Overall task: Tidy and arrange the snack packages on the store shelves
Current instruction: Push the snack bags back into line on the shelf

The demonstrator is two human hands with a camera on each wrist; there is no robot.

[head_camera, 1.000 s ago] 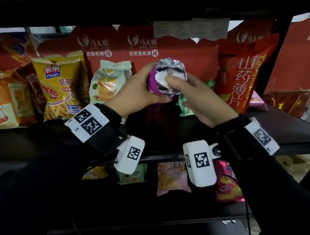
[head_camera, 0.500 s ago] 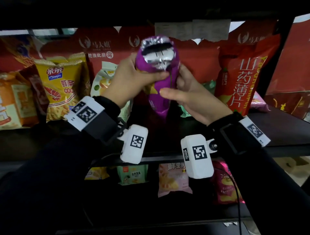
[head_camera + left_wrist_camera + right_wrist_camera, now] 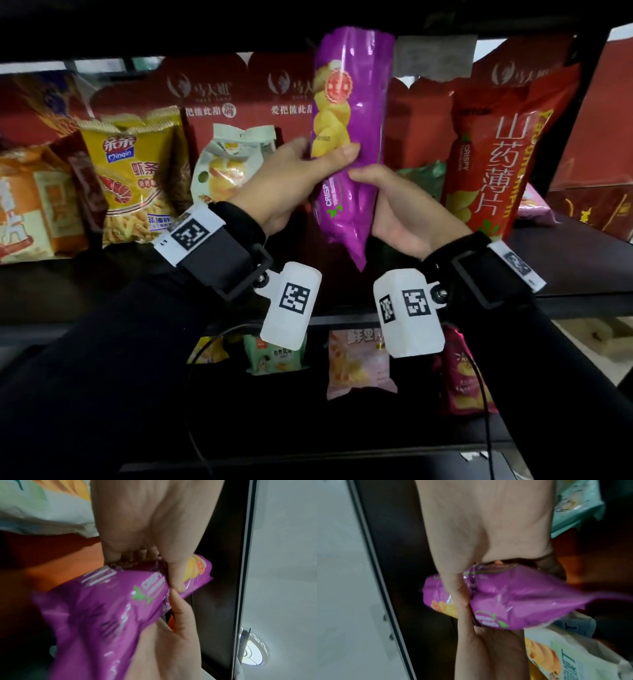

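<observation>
Both hands, left hand (image 3: 284, 178) and right hand (image 3: 404, 212), pinch the glossy purple crinkly snack bag (image 3: 349, 137) mid-body beside the tall red pouch (image 3: 496, 154); it likely handles light, slippery, crushable.

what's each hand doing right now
Left hand: closed on the purple snack bag, thumb across its front, near the middle.
Right hand: closed on the same bag lower down, thumb on its front.
</observation>
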